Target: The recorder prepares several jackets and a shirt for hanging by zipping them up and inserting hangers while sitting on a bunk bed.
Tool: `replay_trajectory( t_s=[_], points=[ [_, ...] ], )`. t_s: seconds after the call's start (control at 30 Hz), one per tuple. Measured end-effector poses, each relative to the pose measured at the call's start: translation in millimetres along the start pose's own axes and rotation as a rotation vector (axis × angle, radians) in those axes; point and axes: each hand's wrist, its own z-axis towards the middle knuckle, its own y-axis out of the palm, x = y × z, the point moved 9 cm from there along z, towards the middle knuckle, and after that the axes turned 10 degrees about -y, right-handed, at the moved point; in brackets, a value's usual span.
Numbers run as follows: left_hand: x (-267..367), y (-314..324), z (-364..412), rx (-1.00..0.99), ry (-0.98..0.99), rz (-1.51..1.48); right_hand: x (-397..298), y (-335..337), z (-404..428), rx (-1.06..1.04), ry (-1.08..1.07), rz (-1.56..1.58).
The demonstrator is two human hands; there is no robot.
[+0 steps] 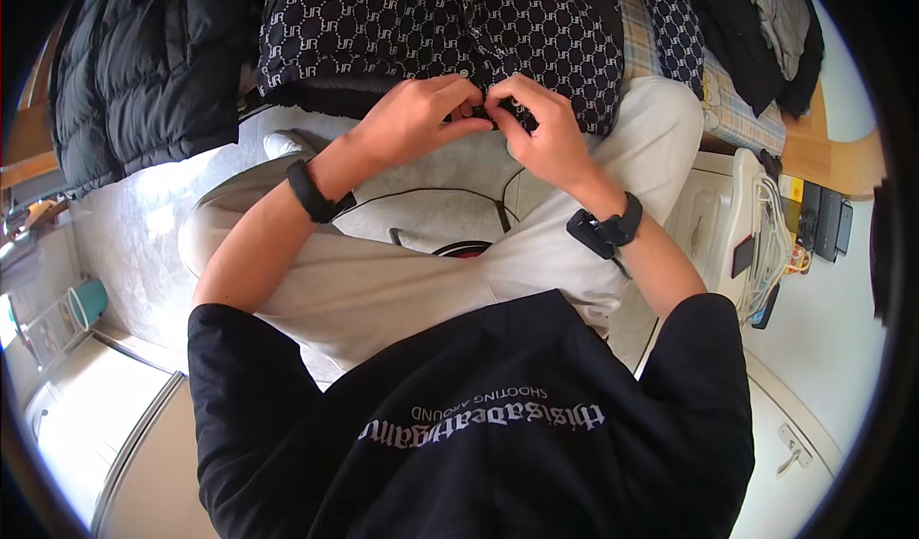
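Note:
A black patterned jacket point(373, 18) lies before me, its hem towards me and its front opening running up the middle. At the bottom of that opening, my left hand point(423, 112) pinches the hem edge between thumb and fingers. My right hand point(538, 126) grips the other side of the opening, fingertips almost meeting those of the left. A small round snap button point(464, 73) shows just above the fingers. Whatever small part sits between the fingertips is hidden. Dark lining point(323, 97) shows under the hem on the left.
A black puffer jacket point(143, 72) hangs over the edge at left. Dark and grey garments point(772, 29) lie at right on a plaid cloth point(747, 119). White hangers point(764, 244) hang beside a white cabinet point(707, 201). A black cable point(431, 189) runs below my hands.

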Motion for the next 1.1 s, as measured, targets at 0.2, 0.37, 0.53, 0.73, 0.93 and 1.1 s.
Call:
replay_trajectory(
  t_s=[0.2, 0.37, 0.53, 0.73, 0.93, 1.1],
  points=[
    [10.0, -10.0, -2.3, 0.030, 0.179, 0.280, -0.9, 0.3, 0.3, -0.053, -0.045, 0.031],
    [7.2, -22.3, 9.9, 0.218, 0.266, 0.476, -9.8, 0.9, 1.8, -0.020, -0.040, -0.019],
    [0.0, -12.0, 5.3, 0.182, 0.351, 0.623, -15.1, 3.3, 0.3, 0.039, -0.070, -0.105],
    [40.6, -40.8, -12.3, 0.361, 0.537, 0.538, -45.6, -7.1, 6.5, 0.097, -0.215, -0.317],
    [51.8, -47.9, -14.1, 0.428, 0.560, 0.525, -63.3, -14.7, 14.0, 0.137, -0.269, -0.405],
    [50.4, -43.1, -10.8, 0.394, 0.551, 0.516, -60.8, -12.5, 16.0, 0.119, -0.241, -0.394]
  ],
)
